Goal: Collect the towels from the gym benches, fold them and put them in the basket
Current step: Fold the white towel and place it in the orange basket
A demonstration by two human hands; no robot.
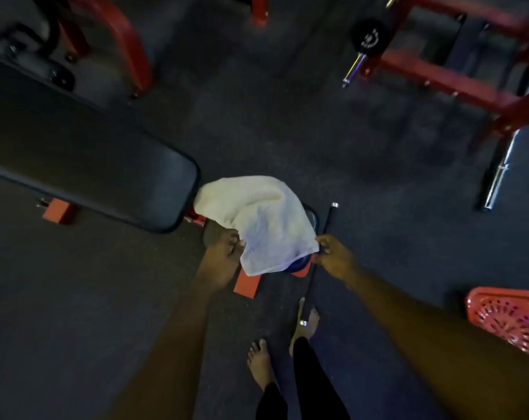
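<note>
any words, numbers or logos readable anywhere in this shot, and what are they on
No text can be read in this view.
Black weight plate: pale marks on its face, too blurred to read.
White towel: no print visible.
Red basket: no label visible.
Bench pad: no brand or number visible.

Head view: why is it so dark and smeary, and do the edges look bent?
Head view: dim room, only the white towel reads bright; the red basket looks soft and blurred; the wide lens bows the black bench along its long edge.
</note>
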